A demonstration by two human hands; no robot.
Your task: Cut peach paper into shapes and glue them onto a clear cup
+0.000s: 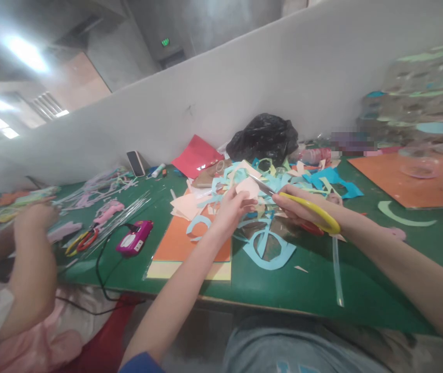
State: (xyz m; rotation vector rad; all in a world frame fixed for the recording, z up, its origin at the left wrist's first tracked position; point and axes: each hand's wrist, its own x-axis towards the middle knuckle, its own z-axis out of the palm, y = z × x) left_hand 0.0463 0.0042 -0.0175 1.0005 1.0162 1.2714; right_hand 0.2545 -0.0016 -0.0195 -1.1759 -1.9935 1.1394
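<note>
My left hand (234, 208) pinches a small piece of pale pink paper (247, 188). Closed around the yellow and red handles of a pair of scissors (314, 207) is my right hand (298, 206). The blades point left toward the pink paper, close to its upper edge; whether they touch it I cannot make out. Beneath both hands lies a heap of paper scraps (270, 254), mostly light blue, some green and peach. Orange sheets (175, 241) lie under my left forearm, on top of a cream sheet.
On the green table (245, 292) are a magenta power box (135, 238) with a black cable, another pair of scissors (85, 241), a glue gun (107, 211), a phone (135, 163), a black plastic bag (264, 137) and an orange board (384, 178). A co-worker's arm (35, 248) reaches in from the left.
</note>
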